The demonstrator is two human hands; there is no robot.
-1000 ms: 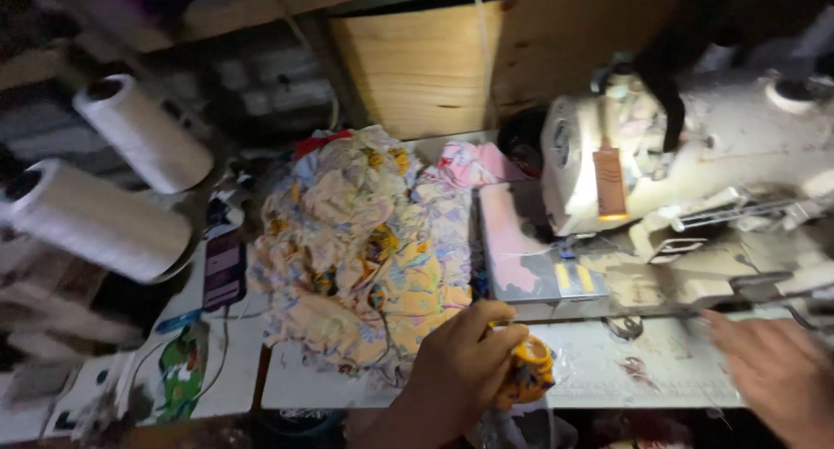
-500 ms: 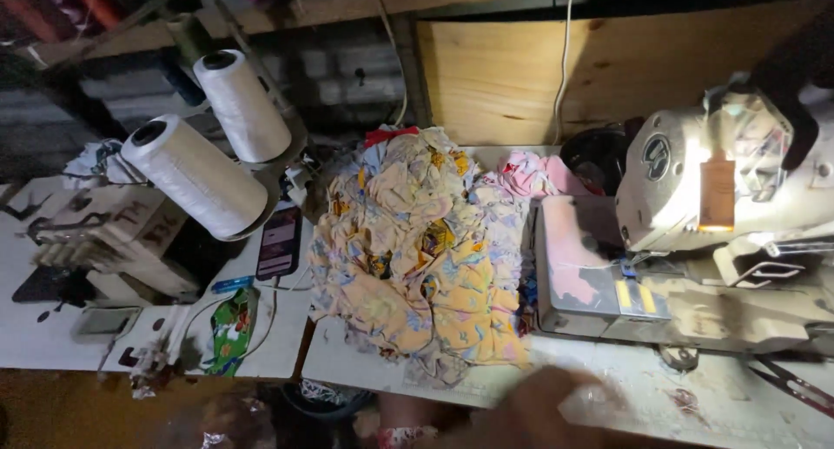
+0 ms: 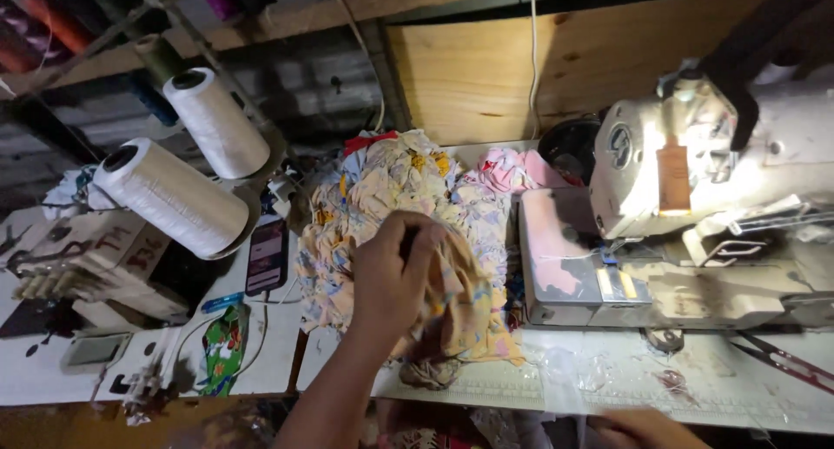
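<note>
Left hand: fingers curled shut round a bunch of the printed fabric; pinched tight, cloth bulging out to the right of the knuckles; arm comes up from near edge.
Fabric pile: yellow/blue/pink printed pieces, heaped on the table centre, just left of the sewing machine; the held piece sits at the pile's near side (touching it).
Right hand: only a sliver at the near edge, right of centre; blurred; can't tell if open or closed, or holding anything.
Sewing machine: right, lit, cream.
Thread cones: two big white ones, far left.
Phone: dark, between cones & pile.
Table: white, w/ loose threads.
</note>
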